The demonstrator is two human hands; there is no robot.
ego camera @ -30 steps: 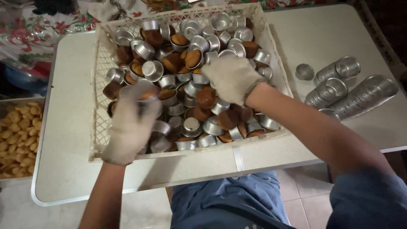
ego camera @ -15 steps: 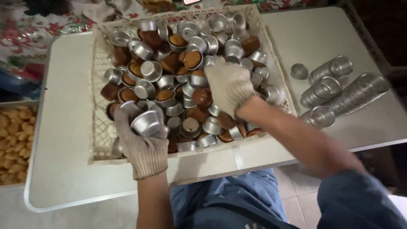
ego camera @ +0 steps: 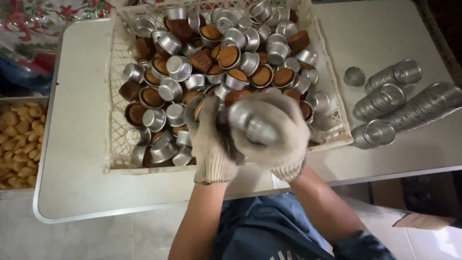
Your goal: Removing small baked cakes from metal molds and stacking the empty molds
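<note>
Both gloved hands have drawn together over the white plastic basket (ego camera: pixel 115 139): right hand (ego camera: pixel 276 135) fingers clamp a small silver metal cup (ego camera: pixel 252 126) (blurred), left hand (ego camera: pixel 211 142) fingers curl closed beside it.

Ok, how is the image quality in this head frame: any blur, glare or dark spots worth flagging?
Head view: the gloved hands, right hand and left hand, and the metal cup between them are motion-blurred; the basket of cups and cakes stays fairly sharp; soft glare shines on the stacked cups at right; the far right edge falls into dark shadow; the white table is evenly lit.
</note>
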